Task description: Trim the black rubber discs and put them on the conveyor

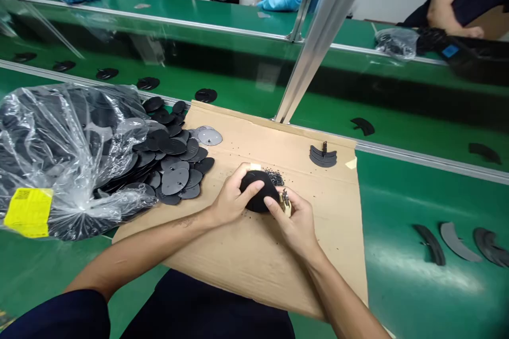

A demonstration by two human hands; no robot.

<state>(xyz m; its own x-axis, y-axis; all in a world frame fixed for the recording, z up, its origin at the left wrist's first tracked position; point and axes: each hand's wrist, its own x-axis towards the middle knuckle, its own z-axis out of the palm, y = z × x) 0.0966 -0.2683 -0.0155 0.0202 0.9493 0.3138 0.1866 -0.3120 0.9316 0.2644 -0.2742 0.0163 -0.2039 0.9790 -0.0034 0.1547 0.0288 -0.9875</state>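
My left hand grips a dark oval plastic disc above the cardboard, thumb on its face. A pale wrap shows at that hand's fingertips. My right hand is closed at the disc's right edge, its thumb near the rim. Within those fingers sits a small pair of nippers with a metal tip and pale handles, partly hidden. Just behind the disc lies a heap of tiny black scraps. A curved black part rests on the cardboard farther right.
Left of the cardboard sheet, loose black discs spill from a clear plastic bag. Behind rises a metal post. More curved parts lie on the green surface at right. Another person's arm appears beyond the partition.
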